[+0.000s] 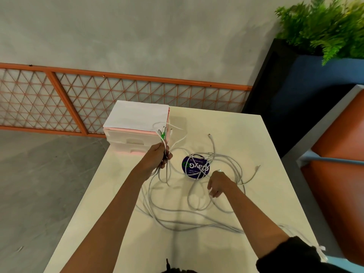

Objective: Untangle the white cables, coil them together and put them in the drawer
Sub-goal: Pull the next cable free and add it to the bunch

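From the head camera, the left arm reaches forward over the table [246, 138], and the left hand [157, 157] is raised off the surface just in front of the small drawer unit [128, 139], fingers curled round a bunch of cable ends. The plugs stick up out of the fist, one of them showing green, and several strands hang down from it to the tabletop. The right arm, in a dark sleeve [291, 253] pushed up above the elbow, stretches across the near right of the table. The right hand [217, 183] is lowered, palm down, onto the cable loops, with something white at its fingertips; whether it pinches a strand cannot be told. The white cables [206, 225] lie spread in loose, overlapping loops across the middle of the table, some crossing a round purple sticker [195, 166], with loose ends pointing toward the far and right edges. The drawer unit's drawers look closed, and a white sheet [137, 115] lies on top.
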A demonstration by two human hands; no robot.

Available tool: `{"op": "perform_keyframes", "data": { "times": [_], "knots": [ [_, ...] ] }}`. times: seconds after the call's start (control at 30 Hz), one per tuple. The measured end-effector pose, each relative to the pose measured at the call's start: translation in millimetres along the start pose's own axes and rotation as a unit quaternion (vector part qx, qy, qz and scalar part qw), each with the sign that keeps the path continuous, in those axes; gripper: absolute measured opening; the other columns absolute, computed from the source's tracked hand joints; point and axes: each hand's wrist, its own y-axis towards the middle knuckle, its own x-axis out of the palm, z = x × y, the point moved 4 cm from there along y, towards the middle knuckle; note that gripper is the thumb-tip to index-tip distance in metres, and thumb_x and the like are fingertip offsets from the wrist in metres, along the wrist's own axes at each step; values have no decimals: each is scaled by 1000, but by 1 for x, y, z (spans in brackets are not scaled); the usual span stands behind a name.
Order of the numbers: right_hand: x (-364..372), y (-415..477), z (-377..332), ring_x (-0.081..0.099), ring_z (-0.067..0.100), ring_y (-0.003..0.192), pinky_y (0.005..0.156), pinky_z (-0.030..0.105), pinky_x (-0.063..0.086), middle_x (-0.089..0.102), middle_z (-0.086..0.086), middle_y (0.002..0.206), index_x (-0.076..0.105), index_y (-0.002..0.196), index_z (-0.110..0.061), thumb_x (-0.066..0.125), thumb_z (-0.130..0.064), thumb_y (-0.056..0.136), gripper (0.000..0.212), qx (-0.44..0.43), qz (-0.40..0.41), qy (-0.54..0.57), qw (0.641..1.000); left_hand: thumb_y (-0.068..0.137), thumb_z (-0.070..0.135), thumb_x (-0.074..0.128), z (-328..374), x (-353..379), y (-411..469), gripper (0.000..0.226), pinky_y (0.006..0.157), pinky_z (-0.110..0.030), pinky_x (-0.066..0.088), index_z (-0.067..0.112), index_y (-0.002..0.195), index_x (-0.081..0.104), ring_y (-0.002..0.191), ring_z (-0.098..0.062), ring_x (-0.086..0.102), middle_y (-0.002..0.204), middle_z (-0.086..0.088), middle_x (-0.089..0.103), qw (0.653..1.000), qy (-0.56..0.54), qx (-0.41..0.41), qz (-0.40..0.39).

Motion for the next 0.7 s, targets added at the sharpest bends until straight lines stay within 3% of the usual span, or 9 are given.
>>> {"op": "perform_keyframes", "data": {
  "times": [0.1,0.2,0.27,0.3,0.37,0.43,0.57,0.63,0.7],
  "knots": [
    [-10,4,0,66,25,61,72,36,59,65,16,82,64,91,0,70,5,78,15,-15,91,-34,995,106,24,24,1,2,-7,37,42,-15,31,15,74,41,43,-7,37,62,-1,51,999,-4,-15,-36],
    [-18,7,-2,61,30,108,91,35,51,61,15,116,63,111,-3,69,-8,82,30,-17,164,-98,981,105,26,26,0,3,-11,37,43,-16,31,17,73,41,44,-7,39,58,3,53,997,18,-29,-70],
    [-27,-1,-18,47,32,121,98,36,41,53,17,129,57,122,-4,52,-22,95,33,-45,209,-109,971,105,26,26,-2,5,-12,36,44,-16,31,18,73,41,47,-9,40,57,4,56,995,42,-34,-80],
    [-34,-12,-31,48,34,120,98,38,40,54,20,127,57,122,-2,40,-29,100,39,-81,227,-64,968,105,25,26,-3,6,-12,35,44,-16,31,18,74,41,49,-10,40,57,5,57,995,50,-35,-82],
    [-43,-37,-58,61,33,101,86,38,47,64,23,108,58,114,-1,25,-43,102,56,-145,171,207,952,105,27,26,-5,8,-13,34,44,-16,30,17,76,41,49,-10,40,58,4,59,993,67,-35,-87],
    [-46,-58,-81,65,24,77,72,34,51,67,15,84,56,104,-4,24,-52,100,57,-181,53,437,880,106,30,28,-7,9,-13,34,43,-16,29,16,78,42,51,-10,41,60,4,61,991,86,-28,-94],
    [-58,-82,-95,45,10,46,49,26,52,40,2,59,53,96,-5,35,-26,104,29,-212,59,513,829,106,25,26,-9,2,-13,33,41,-16,29,13,81,43,48,-8,45,74,0,71,994,90,11,-60],
    [-67,-87,-95,29,6,40,37,19,35,28,-3,54,53,92,-8,33,-26,104,30,-231,77,508,826,106,23,26,-8,-9,-10,34,40,-15,29,14,81,46,45,-5,44,94,-1,73,996,77,41,-6],
    [-75,-96,-95,19,5,40,34,17,21,24,-5,52,55,91,-10,34,-27,104,31,-261,71,477,836,106,22,27,-6,-23,-6,34,38,-13,29,13,84,51,41,-1,41,106,-2,68,996,45,56,61]
  ]
}}
